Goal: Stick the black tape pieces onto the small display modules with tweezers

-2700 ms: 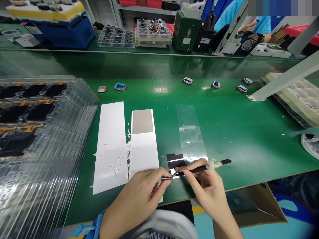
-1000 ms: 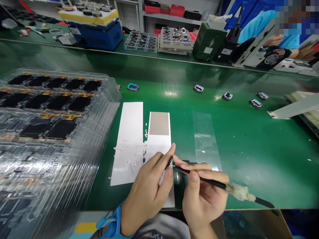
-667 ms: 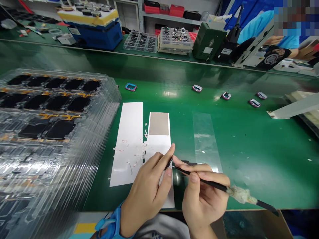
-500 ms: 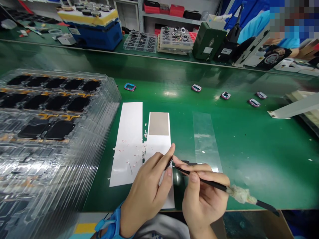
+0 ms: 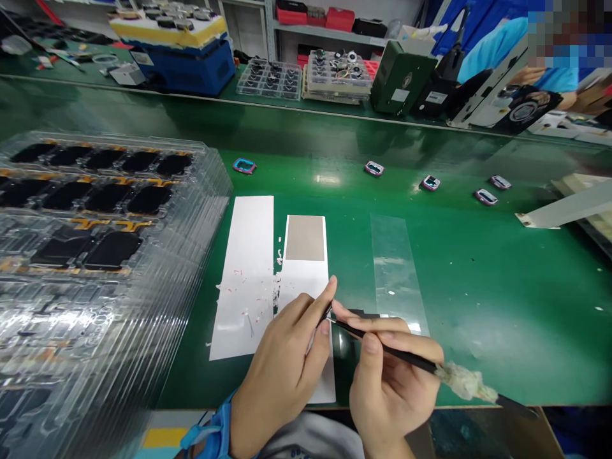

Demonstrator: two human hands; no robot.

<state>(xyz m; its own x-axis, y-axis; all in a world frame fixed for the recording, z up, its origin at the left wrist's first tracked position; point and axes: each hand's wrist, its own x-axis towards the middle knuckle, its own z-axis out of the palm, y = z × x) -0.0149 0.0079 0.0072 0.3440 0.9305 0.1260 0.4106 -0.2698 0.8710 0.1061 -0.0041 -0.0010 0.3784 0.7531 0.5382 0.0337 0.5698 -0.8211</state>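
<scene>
Our left hand [image 5: 284, 360] pinches a small dark part [image 5: 326, 313] between thumb and forefinger, above the edge of the paper [image 5: 305, 273]. Our right hand [image 5: 394, 386] grips a black tool [image 5: 410, 359], its tip right at the part; we cannot tell whether they touch. Beyond our right hand, clear film [image 5: 398, 268] lies flat on the green table [image 5: 482, 274].

Looks shiny on the table [image 5: 349, 255], like clear plastic on the trays [image 5: 157, 306], papery on the white sheets [image 5: 243, 274], smooth on the tool [image 5: 411, 358], bumpy on its wrapping [image 5: 461, 380].
</scene>
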